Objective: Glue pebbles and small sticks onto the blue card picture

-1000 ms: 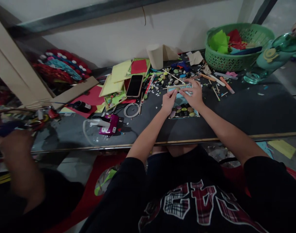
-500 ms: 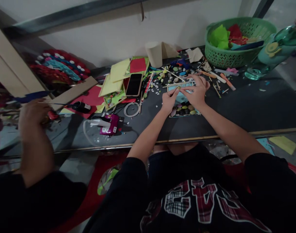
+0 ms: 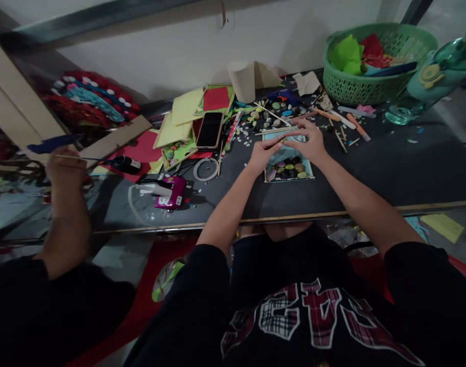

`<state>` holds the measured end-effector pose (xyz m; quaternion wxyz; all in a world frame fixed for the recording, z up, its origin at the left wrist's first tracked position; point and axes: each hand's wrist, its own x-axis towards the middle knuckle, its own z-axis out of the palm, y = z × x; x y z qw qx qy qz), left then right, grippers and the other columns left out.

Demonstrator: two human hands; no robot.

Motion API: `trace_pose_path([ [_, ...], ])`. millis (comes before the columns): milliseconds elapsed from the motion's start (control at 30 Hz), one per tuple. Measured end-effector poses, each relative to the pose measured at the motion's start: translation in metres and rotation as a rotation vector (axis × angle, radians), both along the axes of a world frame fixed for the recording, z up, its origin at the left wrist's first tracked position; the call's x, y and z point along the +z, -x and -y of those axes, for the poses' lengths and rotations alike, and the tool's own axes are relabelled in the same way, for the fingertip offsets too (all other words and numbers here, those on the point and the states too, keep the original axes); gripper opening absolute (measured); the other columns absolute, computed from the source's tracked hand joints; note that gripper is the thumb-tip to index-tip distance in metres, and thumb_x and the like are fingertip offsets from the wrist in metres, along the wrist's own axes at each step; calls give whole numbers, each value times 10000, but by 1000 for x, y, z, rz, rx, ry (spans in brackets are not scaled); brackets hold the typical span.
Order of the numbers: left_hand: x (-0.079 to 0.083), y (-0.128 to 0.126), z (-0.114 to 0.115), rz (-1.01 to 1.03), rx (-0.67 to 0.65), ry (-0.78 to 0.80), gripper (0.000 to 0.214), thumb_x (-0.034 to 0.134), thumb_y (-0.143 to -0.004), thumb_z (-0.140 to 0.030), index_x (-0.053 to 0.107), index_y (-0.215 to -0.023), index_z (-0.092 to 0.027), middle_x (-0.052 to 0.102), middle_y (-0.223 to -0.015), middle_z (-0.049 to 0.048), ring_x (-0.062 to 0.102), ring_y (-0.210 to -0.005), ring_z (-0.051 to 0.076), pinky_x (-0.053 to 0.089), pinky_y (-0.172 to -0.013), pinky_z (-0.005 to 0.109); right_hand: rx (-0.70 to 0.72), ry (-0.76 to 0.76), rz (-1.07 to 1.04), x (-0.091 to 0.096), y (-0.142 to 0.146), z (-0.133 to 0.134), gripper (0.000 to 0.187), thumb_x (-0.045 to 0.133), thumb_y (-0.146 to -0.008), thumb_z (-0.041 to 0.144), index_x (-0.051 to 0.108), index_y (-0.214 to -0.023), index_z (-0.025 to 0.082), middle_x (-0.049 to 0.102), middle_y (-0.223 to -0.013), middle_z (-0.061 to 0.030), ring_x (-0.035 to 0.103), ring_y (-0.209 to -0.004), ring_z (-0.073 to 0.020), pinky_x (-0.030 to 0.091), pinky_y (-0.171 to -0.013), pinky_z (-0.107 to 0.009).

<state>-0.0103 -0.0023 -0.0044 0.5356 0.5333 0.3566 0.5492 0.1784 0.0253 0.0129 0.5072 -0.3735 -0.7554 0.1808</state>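
Two hands (image 3: 261,155) are close together over one stone-trimmed panel (image 3: 283,154)

Wearer's hands: two, left hand (image 3: 260,156) and right hand (image 3: 311,146). Co-worker hand (image 3: 66,166) in view: one. Pebble trays: two, blue tray (image 3: 285,154) and green tray (image 3: 189,148). Pebbles in the blue one: roughly a dozen, partly overlapping; loose pebbles (image 3: 276,106) behind: well over ten, too jumbled for exact count. Phone (image 3: 210,130): one. White cup (image 3: 242,82): one. Green basket (image 3: 357,86): one. Teal bottle (image 3: 419,90): one. Small dark bottle (image 3: 126,164): one. Clear ring (image 3: 206,178): one. Magenta device (image 3: 175,194): one. Cardboard strip (image 3: 116,137): one.
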Motion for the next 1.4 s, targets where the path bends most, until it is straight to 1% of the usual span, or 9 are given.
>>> trace_pose_path([
  [67, 0, 1, -1, 39, -27, -23, 311, 843, -699, -295, 804, -1003, -240, 787, -977, 12, 704, -901, 143, 548, -862, 289, 43, 30, -30, 1, 1, 0, 300, 812, -746, 545, 800, -916, 299, 702, -1164, -40, 633, -1136, -296, 505, -972, -511],
  [167, -2, 2, -3, 30, -17, -16, 345, 859, -653, -248, 784, -988, -209, 778, -952, 23, 707, -909, 159, 555, -869, 309, 54, 70, -86, 7, 3, 5, 273, 807, -743, 504, 782, -884, 271, 722, -1089, -48, 674, -976, -261, 534, -786, -425],
  [233, -4, 3, -5, -4, 9, -25, 358, 858, -646, -217, 755, -987, -184, 765, -954, 34, 706, -929, 166, 560, -877, 317, 66, 71, -129, 11, 6, 11, 205, 793, -745, 415, 748, -854, 248, 729, -964, -36, 663, -792, -206, 494, -673, -363],
  [300, -6, 3, -6, -31, 32, -35, 356, 841, -672, -209, 724, -1006, -176, 757, -983, 47, 706, -969, 176, 565, -903, 330, 119, 75, -145, 14, 10, 17, 148, 764, -744, 315, 697, -849, 236, 710, -839, -5, 617, -669, -162, 451, -631, -332],
  [433, -5, 3, -5, -55, 49, -20, 364, 828, -680, -216, 694, -1017, -182, 751, -988, 49, 707, -978, 174, 569, -910, 325, 214, 122, -144, 16, 14, 25, 219, 718, -744, 208, 608, -929, 250, 672, -797, 29, 589, -662, -151, 428, -640, -322],
  [800, -4, 3, -3, -80, 69, -56, 375, 860, -623, -283, 677, -932, -176, 727, -861, 20, 677, -822, 143, 535, -794, 284, 173, 122, -19, 18, 14, 28, 248, 643, -772, 186, 504, -956, 276, 657, -903, 18, 541, -689, -163, 474, -690, -358],
  [967, 0, 3, 0, -137, 38, -69, 323, 828, -665, -214, 664, -936, -153, 702, -843, 28, 648, -786, 145, 502, -780, 298, 193, 183, 42, 13, 12, 24, 291, 665, -792, 288, 471, -1009, 284, 613, -919, 7, 480, -665, -153, 492, -709, -371],
  [1100, 4, 3, 2, -170, 14, -65, 324, 824, -684, -207, 673, -965, -150, 716, -856, 30, 652, -789, 145, 498, -796, 300, 259, 212, 49, 10, 11, 21, 314, 640, -811, 334, 447, -1055, 285, 561, -807, 17, 471, -653, -159, 466, -674, -363],
  [1400, 1, 4, 0, -207, 21, -74, 349, 797, -728, -227, 676, -1051, -168, 750, -976, 63, 701, -950, 181, 541, -877, 313, 126, 117, 71, 12, 11, 23, 413, 650, -762, 143, 468, -1108, 276, 647, -894, 8, 561, -733, -182, 541, -758, -406],
])
